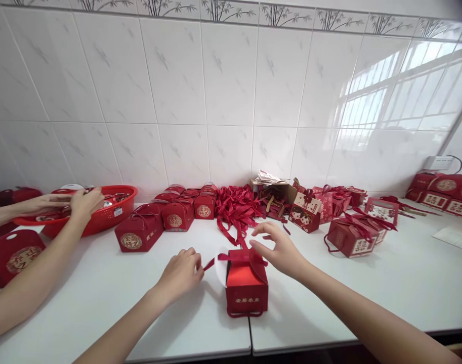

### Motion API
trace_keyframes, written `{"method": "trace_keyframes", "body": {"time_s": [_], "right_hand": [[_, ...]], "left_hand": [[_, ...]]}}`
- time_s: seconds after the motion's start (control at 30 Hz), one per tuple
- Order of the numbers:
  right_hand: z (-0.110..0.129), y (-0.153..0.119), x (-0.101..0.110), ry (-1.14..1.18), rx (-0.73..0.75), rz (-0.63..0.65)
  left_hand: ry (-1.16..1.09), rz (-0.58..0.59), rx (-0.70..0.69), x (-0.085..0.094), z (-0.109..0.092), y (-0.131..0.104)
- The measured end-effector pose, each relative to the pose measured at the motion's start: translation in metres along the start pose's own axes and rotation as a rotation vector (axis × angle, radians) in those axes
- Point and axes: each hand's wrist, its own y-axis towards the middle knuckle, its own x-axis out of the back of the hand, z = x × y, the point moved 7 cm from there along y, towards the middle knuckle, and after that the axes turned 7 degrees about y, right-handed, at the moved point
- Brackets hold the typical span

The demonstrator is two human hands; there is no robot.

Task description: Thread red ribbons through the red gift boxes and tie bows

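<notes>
Box (247,296) between left hand (182,270), right hand (281,250)

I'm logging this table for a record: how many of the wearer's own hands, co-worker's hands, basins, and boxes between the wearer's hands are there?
Wearer's left hand and right hand: 2
Co-worker's hands: 2
Red basin: 1
Red box between the wearer's hands: 1
Total: 6

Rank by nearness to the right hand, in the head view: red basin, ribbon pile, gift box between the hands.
1. Gift box: just left of the right hand.
2. Ribbon pile: farther back, slightly left.
3. Red basin: far left.
</notes>
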Motion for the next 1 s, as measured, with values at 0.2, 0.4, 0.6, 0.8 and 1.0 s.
{"method": "trace_keyframes", "body": {"time_s": [0.2,0.4,0.6,0.8,1.0], "right_hand": [[-0.042,-0.022,0.006,-0.056,-0.306,0.15],[-0.056,-0.029,-0.017,0.043,-0.342,0.189],[-0.072,-0.034,-0.018,0.089,-0.459,0.138],[-0.073,-0.032,-0.016,0.164,-0.539,0.19],[-0.058,-0.026,-0.017,0.487,-0.52,0.365]], "left_hand": [[-0.177,-0.112,0.008,0.014,0.002,0.003],[-0.786,0.002,-0.06,0.002,-0.055,0.005],[-0.836,0.083,-0.043,-0.011,-0.063,0.002],[-0.788,0.141,-0.055,-0.005,-0.062,0.0],[-0.754,0.176,-0.049,0.003,-0.065,0.004]]}}
